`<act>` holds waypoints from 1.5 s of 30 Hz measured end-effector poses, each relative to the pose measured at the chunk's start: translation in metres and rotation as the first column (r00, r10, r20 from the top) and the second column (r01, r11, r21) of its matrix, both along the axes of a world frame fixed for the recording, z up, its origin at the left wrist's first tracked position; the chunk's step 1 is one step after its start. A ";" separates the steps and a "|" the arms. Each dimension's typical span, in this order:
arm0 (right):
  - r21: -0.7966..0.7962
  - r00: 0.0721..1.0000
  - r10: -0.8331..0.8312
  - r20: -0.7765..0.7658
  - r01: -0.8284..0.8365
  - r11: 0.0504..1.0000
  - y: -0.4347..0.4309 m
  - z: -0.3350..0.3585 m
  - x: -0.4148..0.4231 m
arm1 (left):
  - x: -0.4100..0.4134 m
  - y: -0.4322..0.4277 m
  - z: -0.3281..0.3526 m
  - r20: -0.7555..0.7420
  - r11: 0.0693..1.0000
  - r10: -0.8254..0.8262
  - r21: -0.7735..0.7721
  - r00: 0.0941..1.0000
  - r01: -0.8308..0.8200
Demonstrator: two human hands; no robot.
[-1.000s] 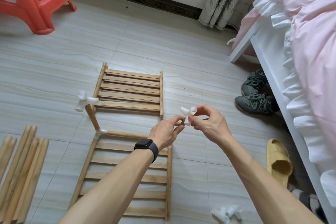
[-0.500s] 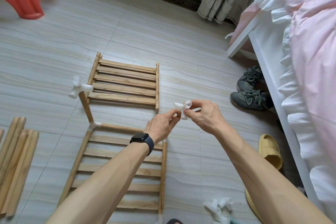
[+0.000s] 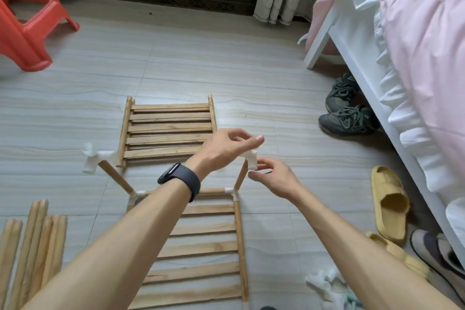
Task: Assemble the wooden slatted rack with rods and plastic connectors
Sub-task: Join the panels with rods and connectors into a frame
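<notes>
A near slatted panel [image 3: 201, 246] lies flat on the floor [image 3: 75, 108], and a far slatted panel [image 3: 168, 131] lies flat just behind it. From the near panel's far corners two rods rise, tilted. The left rod [image 3: 115, 176] carries the left connector [image 3: 91, 158]. The right rod [image 3: 241, 176] carries the right connector [image 3: 252, 160], which the left hand [image 3: 226, 148] grips from above and the right hand [image 3: 274, 178] pinches from beside. Loose rods [image 3: 32, 246] lie at the near left and spare connectors [image 3: 324, 282] at the near right. A stool [image 3: 27, 22] stands far left. A bed [image 3: 402, 58] runs along the right, with sneakers [image 3: 349, 118] and slippers [image 3: 390, 204] beside it.
</notes>
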State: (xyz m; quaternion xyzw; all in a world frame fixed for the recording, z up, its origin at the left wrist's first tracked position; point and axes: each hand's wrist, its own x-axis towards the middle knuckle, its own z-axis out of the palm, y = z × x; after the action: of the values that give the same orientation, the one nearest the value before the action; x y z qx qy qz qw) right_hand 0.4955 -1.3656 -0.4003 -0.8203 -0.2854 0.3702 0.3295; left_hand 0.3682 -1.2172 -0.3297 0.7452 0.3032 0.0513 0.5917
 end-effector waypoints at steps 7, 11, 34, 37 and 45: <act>-0.182 0.994 0.107 0.021 -0.101 0.978 -0.004 -0.064 -0.025 | 0.015 -0.001 -0.004 -0.048 0.999 0.039 0.036 0.998 -0.037; -0.362 0.965 0.263 -0.003 -0.246 0.899 -0.020 -0.097 -0.045 | 0.007 -0.002 -0.008 -0.041 0.999 0.046 0.000 0.998 -0.046; -0.404 0.871 0.454 0.187 -0.353 0.844 -0.042 -0.149 -0.089 | 0.024 -0.017 -0.009 -0.100 0.995 -0.034 0.087 0.994 0.042; -0.390 0.874 0.448 0.186 -0.353 0.851 -0.044 -0.145 -0.087 | 0.021 -0.014 -0.003 -0.135 0.991 -0.050 0.117 0.990 0.066; -0.118 0.982 0.103 -0.162 -0.123 0.985 -0.077 -0.038 -0.077 | -0.046 -0.030 0.027 -0.166 0.960 -0.004 0.275 0.986 0.050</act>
State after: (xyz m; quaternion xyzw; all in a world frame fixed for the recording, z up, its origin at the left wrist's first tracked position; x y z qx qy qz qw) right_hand 0.4186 -1.4424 -0.4382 -0.7909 -0.2808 0.4683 0.2761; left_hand 0.3222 -1.2469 -0.3028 0.8267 0.3303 0.0239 0.4549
